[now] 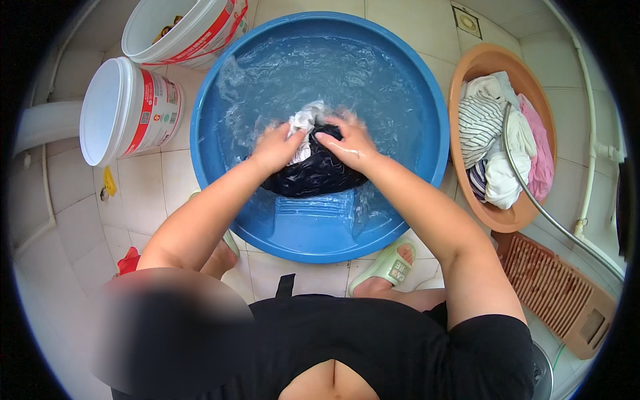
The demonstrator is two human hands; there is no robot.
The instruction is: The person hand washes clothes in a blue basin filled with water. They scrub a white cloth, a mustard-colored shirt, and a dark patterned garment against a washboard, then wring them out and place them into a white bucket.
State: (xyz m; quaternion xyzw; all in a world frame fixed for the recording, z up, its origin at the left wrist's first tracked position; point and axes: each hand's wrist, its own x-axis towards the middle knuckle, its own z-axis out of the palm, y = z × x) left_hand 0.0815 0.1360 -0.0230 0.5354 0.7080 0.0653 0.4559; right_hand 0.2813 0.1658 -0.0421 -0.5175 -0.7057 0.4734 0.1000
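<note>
A large blue basin [320, 251] of sudsy water sits on the floor in front of me. In it, a wet dark garment [313, 175] lies bunched against the ribbed washboard part [315, 208] moulded into the near side. White cloth [308, 120] shows at its far edge; whether it belongs to the same garment I cannot tell. My left hand [275, 148] grips the bundle from the left, its thumb against the white part. From the right, my right hand [350, 141] closes on the dark cloth, foam on its wrist. Fingertips of both hands are partly hidden or blurred by motion.
An orange tub [503, 217] with striped, white and pink clothes [537, 147] stands at the right, a curved metal hose [533, 193] across it. Below lies a brown washboard [553, 287]. White buckets [160, 110] [193, 40] stand at the far left. Slippered feet [387, 268] flank the basin.
</note>
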